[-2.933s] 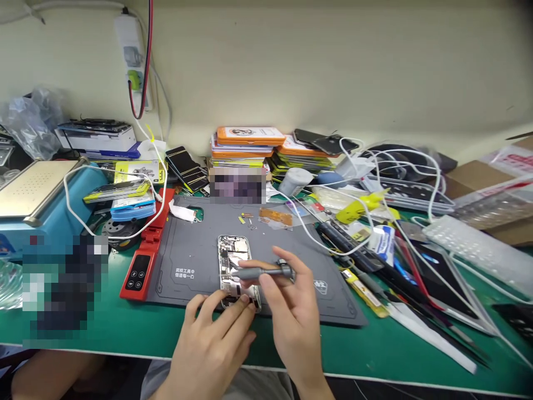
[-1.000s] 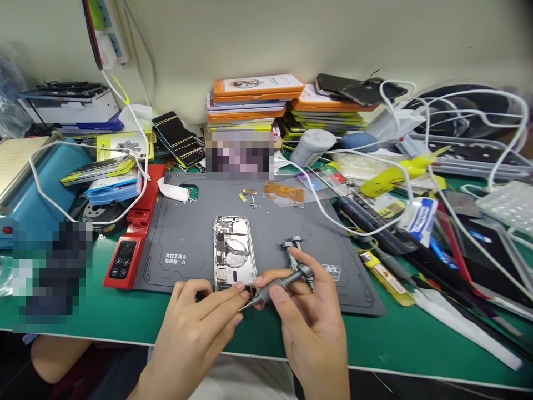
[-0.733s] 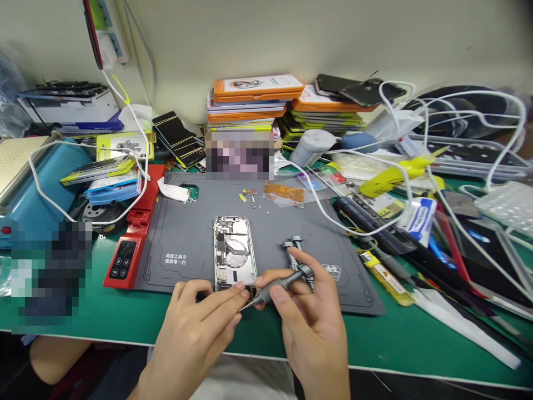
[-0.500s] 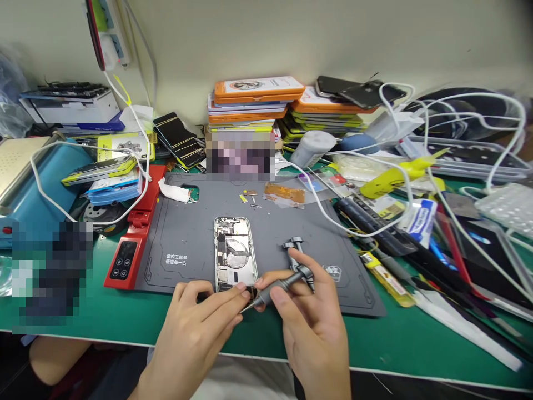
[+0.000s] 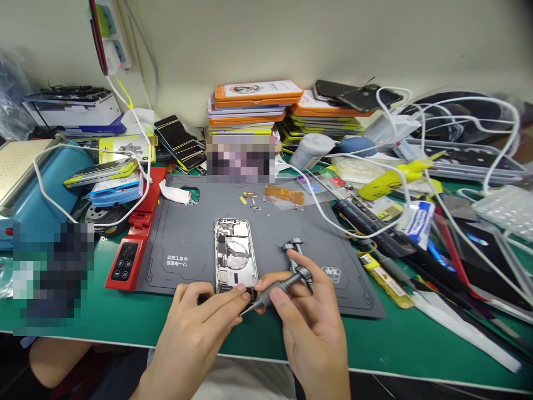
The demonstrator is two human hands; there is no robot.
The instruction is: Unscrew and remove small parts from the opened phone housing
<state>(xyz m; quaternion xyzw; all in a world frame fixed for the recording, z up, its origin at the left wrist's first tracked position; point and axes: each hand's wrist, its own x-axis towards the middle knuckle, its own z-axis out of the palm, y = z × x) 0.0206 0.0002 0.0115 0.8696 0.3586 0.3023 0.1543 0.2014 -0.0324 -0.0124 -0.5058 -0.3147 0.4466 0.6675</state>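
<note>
An opened phone (image 5: 234,254) with its insides showing lies on a dark grey work mat (image 5: 187,244). My right hand (image 5: 310,325) is closed round a grey screwdriver (image 5: 278,288), whose tip points left at the phone's near end. My left hand (image 5: 200,328) rests at the phone's bottom edge with its fingers pinched together right by the tip; what they hold is too small to make out. Two more grey screwdrivers (image 5: 292,248) lie on the mat just beyond my right hand.
A red device (image 5: 132,250) lies along the mat's left edge. Small screws and an orange strip (image 5: 284,195) sit at the mat's far side. Stacked orange boxes (image 5: 254,105) stand at the wall. White cables, a yellow tool (image 5: 389,179) and tweezers crowd the right.
The screwdriver tip went from the middle of the phone to its near end, and my left fingers closed beside it. In the last second both hands hold still; the view shifts slightly.
</note>
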